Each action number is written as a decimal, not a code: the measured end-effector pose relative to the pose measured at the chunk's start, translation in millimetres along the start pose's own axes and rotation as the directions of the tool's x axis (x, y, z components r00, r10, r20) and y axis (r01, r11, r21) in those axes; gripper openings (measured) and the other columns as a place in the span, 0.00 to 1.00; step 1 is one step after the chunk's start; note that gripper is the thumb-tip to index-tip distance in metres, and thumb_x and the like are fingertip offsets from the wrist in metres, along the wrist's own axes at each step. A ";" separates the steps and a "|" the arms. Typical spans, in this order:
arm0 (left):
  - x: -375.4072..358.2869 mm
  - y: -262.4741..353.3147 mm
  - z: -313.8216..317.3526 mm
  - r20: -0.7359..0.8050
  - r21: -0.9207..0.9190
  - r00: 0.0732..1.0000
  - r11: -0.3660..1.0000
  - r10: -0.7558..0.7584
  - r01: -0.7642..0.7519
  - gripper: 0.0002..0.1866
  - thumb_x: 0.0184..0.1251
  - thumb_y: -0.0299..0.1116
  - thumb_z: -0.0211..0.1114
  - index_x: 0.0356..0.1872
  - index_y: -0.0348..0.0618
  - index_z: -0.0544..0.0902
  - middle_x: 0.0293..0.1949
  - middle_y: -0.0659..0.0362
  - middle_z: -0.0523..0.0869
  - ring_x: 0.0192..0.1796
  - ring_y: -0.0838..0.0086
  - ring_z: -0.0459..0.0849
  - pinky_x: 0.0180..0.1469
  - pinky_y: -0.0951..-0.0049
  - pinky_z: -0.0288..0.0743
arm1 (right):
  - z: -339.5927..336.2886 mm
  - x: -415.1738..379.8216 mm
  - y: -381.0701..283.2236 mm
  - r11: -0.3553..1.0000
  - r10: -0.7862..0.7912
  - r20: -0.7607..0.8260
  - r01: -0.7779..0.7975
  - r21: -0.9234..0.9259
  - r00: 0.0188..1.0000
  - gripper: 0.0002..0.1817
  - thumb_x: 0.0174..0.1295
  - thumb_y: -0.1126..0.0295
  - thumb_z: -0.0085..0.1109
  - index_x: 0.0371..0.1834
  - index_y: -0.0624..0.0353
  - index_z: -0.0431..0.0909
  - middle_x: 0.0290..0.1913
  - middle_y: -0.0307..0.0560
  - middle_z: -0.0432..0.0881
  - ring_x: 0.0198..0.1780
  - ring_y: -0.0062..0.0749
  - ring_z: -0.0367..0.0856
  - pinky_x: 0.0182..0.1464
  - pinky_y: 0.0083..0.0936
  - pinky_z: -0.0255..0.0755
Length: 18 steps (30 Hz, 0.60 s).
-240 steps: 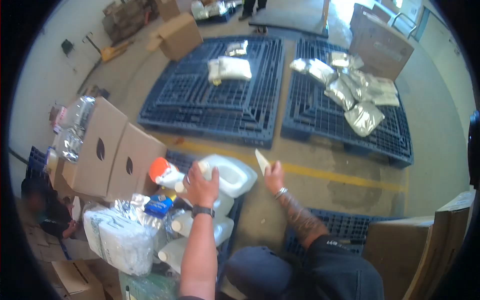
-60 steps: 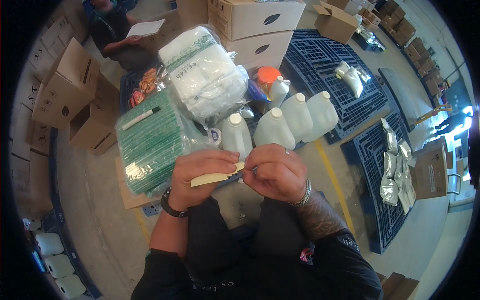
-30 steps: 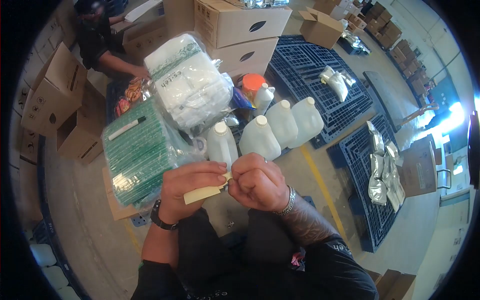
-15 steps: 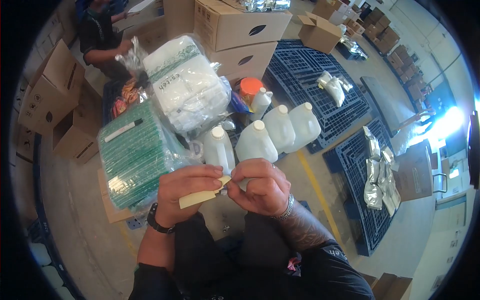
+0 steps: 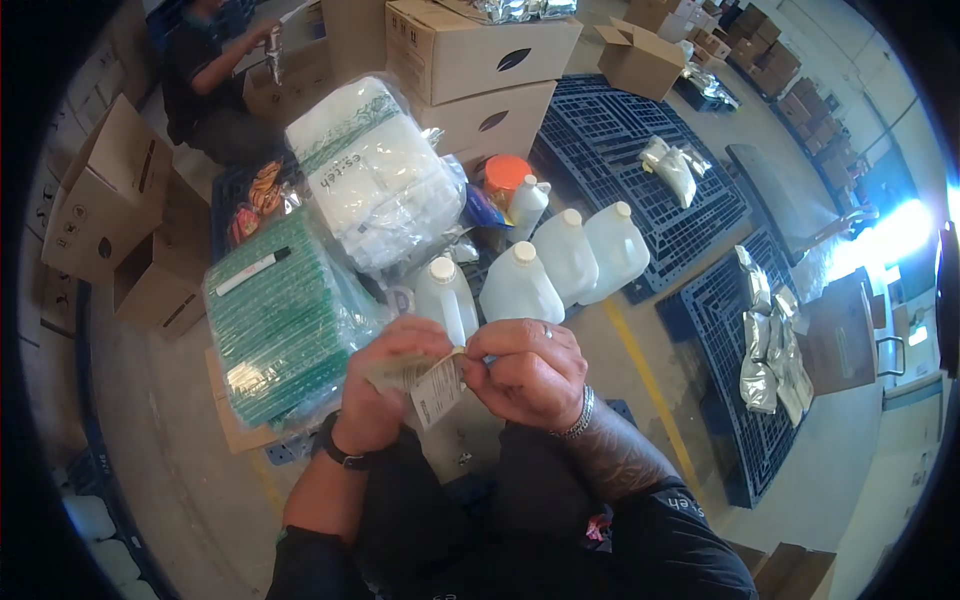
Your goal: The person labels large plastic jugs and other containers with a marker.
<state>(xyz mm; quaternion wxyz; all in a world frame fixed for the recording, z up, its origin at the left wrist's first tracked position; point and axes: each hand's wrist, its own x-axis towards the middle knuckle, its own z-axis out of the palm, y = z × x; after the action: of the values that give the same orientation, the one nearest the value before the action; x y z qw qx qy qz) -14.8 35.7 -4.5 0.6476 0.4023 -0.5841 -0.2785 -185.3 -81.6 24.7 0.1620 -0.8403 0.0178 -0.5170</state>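
Observation:
A printed white label with a barcode and a pale yellowish backing hangs between my two hands in front of my lap. My left hand, partly smeared by motion, is closed on the label's left side. With thumb and fingertips, my right hand pinches its upper right corner. Just beyond my fingers stands a translucent jug with a white cap. Another capped jug is to its right, with more jugs behind it.
At left lies a plastic-wrapped green stack with a marker on top. Behind it is a bagged white bundle. Cartons stand at the back. Blue pallets with silver pouches sit at right. Another person works at upper left.
The yellowish strip has turned over, and its printed side now shows. My left hand has shifted, while my right hand keeps its pinch. The other person has raised a silver pouch.

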 end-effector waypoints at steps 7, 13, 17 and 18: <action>4.4 1.4 13.6 0.080 -0.557 0.840 0.675 -0.536 0.484 0.18 0.75 0.34 0.66 0.58 0.35 0.79 0.48 0.62 0.84 0.52 0.77 0.83 0.56 0.71 0.77 | 3.0 1.9 5.3 1.000 -0.006 0.020 0.006 0.031 1.000 0.14 0.48 0.81 0.72 0.33 0.55 0.76 0.40 0.39 0.85 0.32 0.29 0.86 0.30 0.26 0.78; 0.8 -26.8 8.3 -0.009 -0.274 0.957 0.921 -0.291 0.278 0.13 0.72 0.32 0.69 0.53 0.41 0.81 0.52 0.57 0.81 0.54 0.76 0.80 0.57 0.71 0.75 | 5.2 -0.2 7.5 0.991 0.095 0.072 -0.101 0.089 0.993 0.14 0.50 0.81 0.71 0.32 0.56 0.74 0.39 0.42 0.84 0.32 0.34 0.86 0.30 0.27 0.78; -0.2 -32.1 14.2 -0.130 -0.558 0.945 0.810 -0.299 0.179 0.12 0.76 0.32 0.65 0.55 0.43 0.79 0.54 0.55 0.80 0.51 0.73 0.79 0.54 0.69 0.75 | 13.8 0.4 6.9 0.938 0.290 -0.007 -0.283 0.200 0.957 0.11 0.56 0.81 0.69 0.33 0.58 0.74 0.37 0.43 0.83 0.30 0.32 0.84 0.33 0.25 0.77; 0.0 -31.6 13.7 -0.126 -0.635 0.941 0.754 -0.313 0.166 0.12 0.77 0.32 0.63 0.56 0.43 0.77 0.54 0.55 0.81 0.49 0.72 0.79 0.53 0.68 0.75 | 16.1 0.4 7.6 0.917 0.342 -0.046 -0.322 0.236 0.939 0.10 0.58 0.81 0.68 0.34 0.59 0.74 0.37 0.43 0.83 0.30 0.30 0.83 0.34 0.24 0.77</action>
<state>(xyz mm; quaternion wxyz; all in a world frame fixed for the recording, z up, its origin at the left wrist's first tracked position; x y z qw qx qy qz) -24.8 16.6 -31.4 0.7633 0.2696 -0.3272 -0.4874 -169.9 -84.7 16.2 0.3405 -0.7781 0.1086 -0.5164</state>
